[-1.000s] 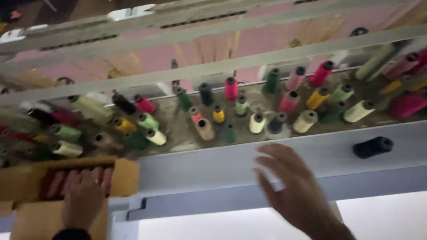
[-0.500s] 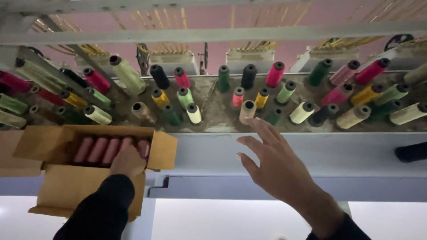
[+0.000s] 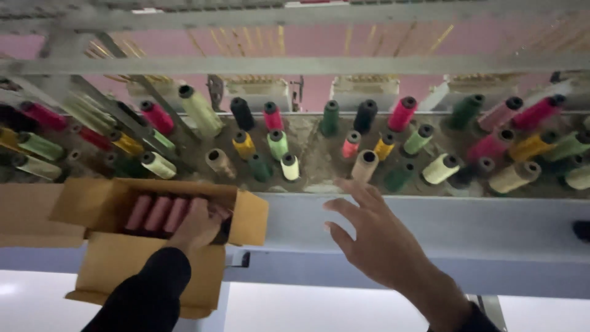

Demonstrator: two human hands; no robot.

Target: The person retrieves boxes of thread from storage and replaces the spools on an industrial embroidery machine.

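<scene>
Grey metal rail (image 3: 430,224); pink machine backdrop (image 3: 307,43).

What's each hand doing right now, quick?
Left hand: inside the cardboard box, on the pink spools; grip cannot be told.
Right hand: open, fingers spread, empty.

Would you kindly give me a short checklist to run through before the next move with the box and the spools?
1. Box open, flaps out of the way: ok.
2. Left hand inside the box on the pink spools: ok.
3. Firm grip on one pink spool: cannot tell, fingers hidden.
4. Right hand empty and open: ok.
5. Right hand touching a rack spool: not ok, it hovers short of the beige spool.
6. Free peg on the rack: cannot tell.
</scene>
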